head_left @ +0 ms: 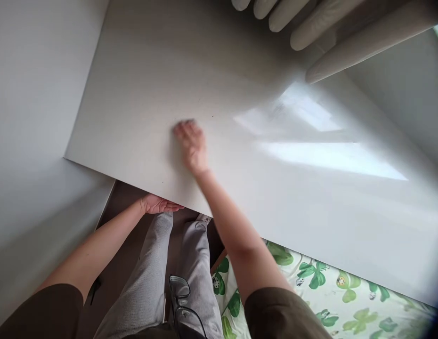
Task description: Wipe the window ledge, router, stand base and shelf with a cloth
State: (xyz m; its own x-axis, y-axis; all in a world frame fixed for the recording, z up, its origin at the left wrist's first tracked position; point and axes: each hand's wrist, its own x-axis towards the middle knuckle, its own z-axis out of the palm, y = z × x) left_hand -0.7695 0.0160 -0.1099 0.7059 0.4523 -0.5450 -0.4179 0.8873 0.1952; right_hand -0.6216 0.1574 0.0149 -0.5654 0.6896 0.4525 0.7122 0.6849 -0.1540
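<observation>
A large flat pale-grey laminate board (pixel 134 94), running diagonally across the view, its near edge above the person's lap. Right hand (pixel 192 146) open on the board's top face, fingers spread and blurred, holding nothing. Left hand (pixel 158 205) at the near edge, partly beneath the board, its grip impossible to tell. At far right, above the board, another person's pale rubber-gloved hand (pixel 335 37). Near the lap, grey corduroy trousers (pixel 151 278) and black-framed glasses (pixel 180 294). Near right, white bedding with green clover print (pixel 321 292). Far left, a plain white panel (pixel 35 103).
</observation>
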